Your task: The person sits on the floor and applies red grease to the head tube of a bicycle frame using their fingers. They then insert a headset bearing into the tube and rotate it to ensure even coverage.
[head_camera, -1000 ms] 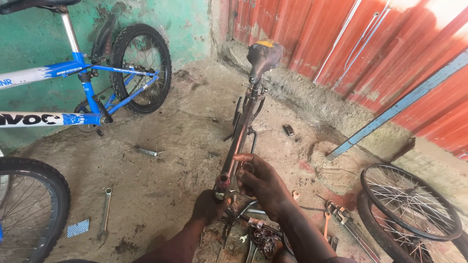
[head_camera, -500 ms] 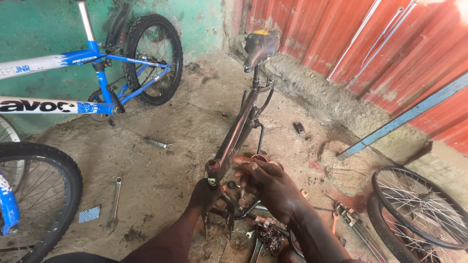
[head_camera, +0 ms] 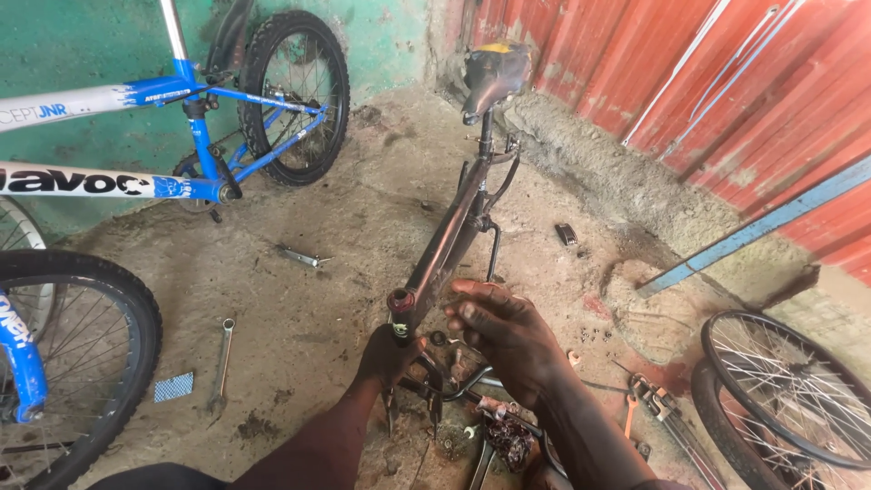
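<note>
Two hands meet at the lower middle of the frame, on a dark bike frame (head_camera: 449, 240) that stands stripped of its wheels and runs up toward the saddle (head_camera: 494, 73) at the top centre, so the open head tube (head_camera: 400, 300) points at the camera where it can be reached. The left hand (head_camera: 388, 356) is closed around the frame's near end just below that tube, seemingly to steady it; the right hand (head_camera: 504, 331) lies open and flat, fingers stretched left across the frame and the greasy parts under it, gripping nothing that shows. Loose bits and a pair of orange-handled pliers (head_camera: 640, 404) lie on the floor near the right hand, within easy reach. A spanner (head_camera: 222, 358) rests on the floor at lower left, and a small tool (head_camera: 299, 258) further up, both well apart from the hands. A blue bike (head_camera: 195, 109) leans by the green wall at upper left, out of the way; a loose wheel (head_camera: 785, 386) lies at lower right beside the red sheet wall (head_camera: 726, 82)
</note>
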